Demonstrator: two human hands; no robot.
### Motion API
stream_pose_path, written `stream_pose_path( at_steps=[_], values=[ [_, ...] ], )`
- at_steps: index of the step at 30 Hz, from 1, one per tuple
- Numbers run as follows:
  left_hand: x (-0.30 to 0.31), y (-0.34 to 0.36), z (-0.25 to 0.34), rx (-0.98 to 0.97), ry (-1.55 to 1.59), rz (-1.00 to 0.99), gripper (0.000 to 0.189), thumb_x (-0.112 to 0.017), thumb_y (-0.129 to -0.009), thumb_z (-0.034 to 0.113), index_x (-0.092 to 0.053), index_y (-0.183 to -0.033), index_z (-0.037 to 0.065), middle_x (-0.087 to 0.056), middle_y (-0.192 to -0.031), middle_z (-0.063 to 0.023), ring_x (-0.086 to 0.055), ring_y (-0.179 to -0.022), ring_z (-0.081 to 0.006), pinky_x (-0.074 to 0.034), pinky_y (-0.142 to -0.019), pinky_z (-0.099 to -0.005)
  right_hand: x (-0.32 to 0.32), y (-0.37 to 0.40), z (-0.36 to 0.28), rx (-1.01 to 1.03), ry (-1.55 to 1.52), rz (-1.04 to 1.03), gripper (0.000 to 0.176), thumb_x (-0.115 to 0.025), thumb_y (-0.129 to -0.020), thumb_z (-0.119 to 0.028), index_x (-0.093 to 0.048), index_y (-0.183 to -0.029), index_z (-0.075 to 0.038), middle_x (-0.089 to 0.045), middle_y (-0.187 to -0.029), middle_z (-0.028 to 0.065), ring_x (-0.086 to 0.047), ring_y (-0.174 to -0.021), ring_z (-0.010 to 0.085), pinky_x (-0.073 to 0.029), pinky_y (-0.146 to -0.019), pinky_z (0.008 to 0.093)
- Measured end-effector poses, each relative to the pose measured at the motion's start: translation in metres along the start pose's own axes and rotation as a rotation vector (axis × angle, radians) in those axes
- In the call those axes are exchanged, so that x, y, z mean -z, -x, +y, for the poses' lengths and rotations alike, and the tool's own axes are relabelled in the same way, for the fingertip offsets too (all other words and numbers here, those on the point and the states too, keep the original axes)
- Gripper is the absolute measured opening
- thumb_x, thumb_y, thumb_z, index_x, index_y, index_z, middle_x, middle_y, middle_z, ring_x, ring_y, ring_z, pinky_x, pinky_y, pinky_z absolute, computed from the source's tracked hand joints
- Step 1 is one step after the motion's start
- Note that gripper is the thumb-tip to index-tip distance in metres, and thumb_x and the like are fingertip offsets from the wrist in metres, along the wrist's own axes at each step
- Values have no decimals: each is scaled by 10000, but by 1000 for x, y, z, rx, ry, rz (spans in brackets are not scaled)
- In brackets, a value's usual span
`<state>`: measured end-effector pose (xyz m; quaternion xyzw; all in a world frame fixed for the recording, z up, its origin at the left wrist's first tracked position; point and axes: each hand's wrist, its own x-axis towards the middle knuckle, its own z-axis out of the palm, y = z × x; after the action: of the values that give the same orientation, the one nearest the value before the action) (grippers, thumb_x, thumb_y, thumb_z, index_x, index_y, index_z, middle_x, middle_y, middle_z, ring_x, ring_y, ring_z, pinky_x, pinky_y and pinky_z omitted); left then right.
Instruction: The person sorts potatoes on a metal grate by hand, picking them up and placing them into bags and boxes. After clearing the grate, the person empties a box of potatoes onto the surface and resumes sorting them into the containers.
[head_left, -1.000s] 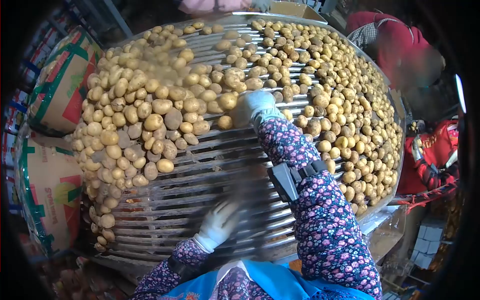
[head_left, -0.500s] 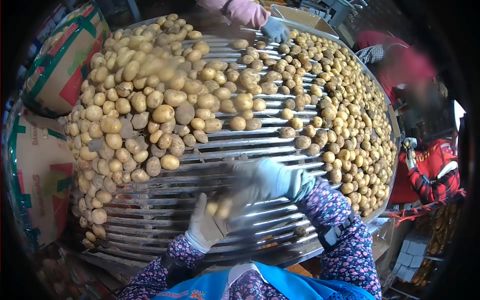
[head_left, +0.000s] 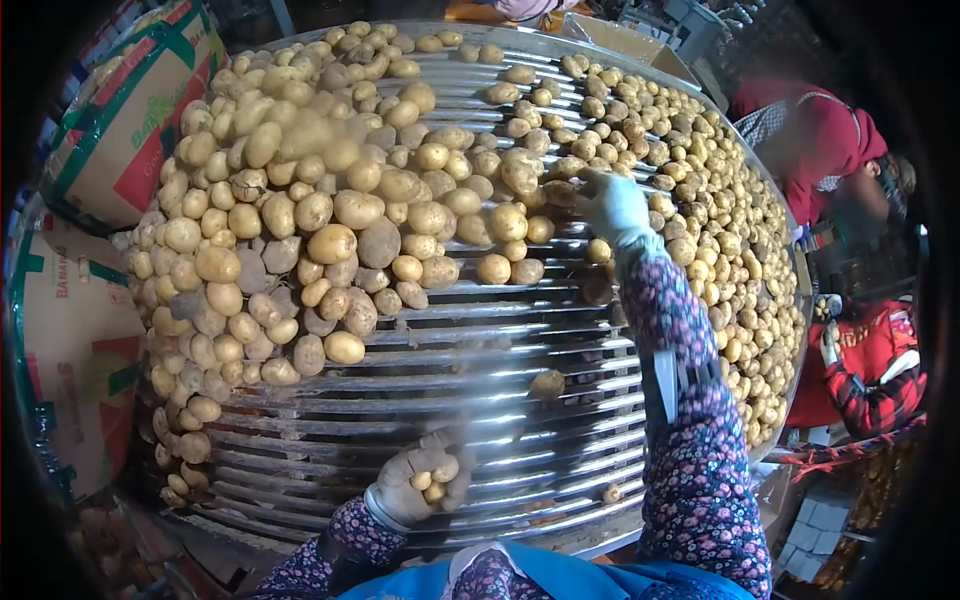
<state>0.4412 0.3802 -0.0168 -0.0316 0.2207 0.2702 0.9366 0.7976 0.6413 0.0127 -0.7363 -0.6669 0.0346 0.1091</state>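
My left hand, in a pale work glove, is cupped palm up near the front of the slatted metal table. Its fingers curl around several small potatoes. My right hand, in a light glove, reaches far out over the table. Its back faces me, and its fingertips point down among potatoes at the edge of the right-hand spread; the fingers are mostly hidden. Between my hands, a single potato is over the bars. Another small potato lies nearer the front edge.
A large potato heap covers the left side, and smaller potatoes cover the right. Banana boxes stand at the left edge. A person in red is beyond the right rim; another person's red plaid sleeve is lower right.
My right hand has moved from beside my left hand forward to the far potatoes. My left hand has lowered slightly, still holding potatoes. The co-worker's gloved hand at the top has left the table.
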Motion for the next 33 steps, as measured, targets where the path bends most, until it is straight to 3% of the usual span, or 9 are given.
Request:
stream_pose_path(
  at_steps=[2,3,10,14,18,22,25,28,33],
  values=[
    [3,0,-4,15,-68,-36,455,-623,-873,313,-577,-1267,90,-638,-1060,-109,-602,-755,-227,-492,-574,-322,-2,10,-31,280,-345,-108,243,-693,-822,-278,-743,-1031,-164,-732,-888,114,-714,-827,270,-557,-744,385],
    [-31,3,-7,-58,-124,169,424,-633,-875,312,-585,-1224,75,-638,-1062,-116,-616,-776,-234,-503,-565,-326,-14,-6,-67,116,271,-420,231,-661,-831,-250,-743,-1014,-138,-731,-904,142,-717,-854,294,-562,-759,386],
    [-1,-9,-4,63,47,54,253,-589,-897,179,-635,-1123,74,-610,-861,-64,-516,-655,-199,-454,-516,-303,-22,-10,-106,145,320,-430,375,-558,-912,-369,-697,-1207,-183,-687,-1218,81,-664,-1104,267,-526,-851,472],
    [-20,-17,-14,-14,44,353,240,-590,-858,109,-647,-1091,104,-624,-922,-112,-559,-741,-234,-465,-594,-322,-19,-6,-98,221,320,-419,335,-539,-946,-333,-717,-1171,-161,-704,-1188,27,-678,-1078,214,-538,-801,416],
    [-31,-19,-18,-128,-151,365,282,-611,-924,221,-635,-1192,134,-657,-1034,-74,-615,-882,-238,-532,-601,-340,-45,10,-65,134,106,-42,257,-598,-842,-188,-748,-1047,-153,-747,-937,62,-720,-887,241,-547,-696,431],
    [-18,-18,-6,-182,-78,213,301,-630,-908,241,-658,-1187,133,-655,-1152,-81,-624,-1036,-236,-540,-726,-369,-1,85,-68,20,-412,120,310,-652,-890,-346,-720,-1079,-110,-725,-878,145,-710,-792,274,-559,-691,403],
    [-26,-25,4,-347,-69,191,280,-581,-951,319,-630,-1168,148,-673,-1077,-47,-646,-1022,-226,-565,-718,-363,22,176,-96,83,-1098,-171,334,-695,-907,-381,-698,-1001,-61,-679,-760,93,-642,-673,132,-552,-618,312],
    [-41,-24,9,-272,-309,135,394,-528,-974,430,-636,-1167,104,-667,-1130,-53,-642,-1027,-207,-546,-873,-413,-5,254,-127,383,-583,-166,393,-700,-844,-244,-595,-1205,-130,-664,-954,120,-660,-842,330,-557,-730,422],
    [-13,-27,-2,-94,-390,46,343,-580,-964,332,-641,-1193,84,-679,-1104,-57,-646,-995,-178,-538,-873,-332,47,328,-149,124,-593,-22,401,-643,-906,-219,-565,-1277,-88,-658,-998,146,-651,-898,320,-536,-806,402]
  ],
)
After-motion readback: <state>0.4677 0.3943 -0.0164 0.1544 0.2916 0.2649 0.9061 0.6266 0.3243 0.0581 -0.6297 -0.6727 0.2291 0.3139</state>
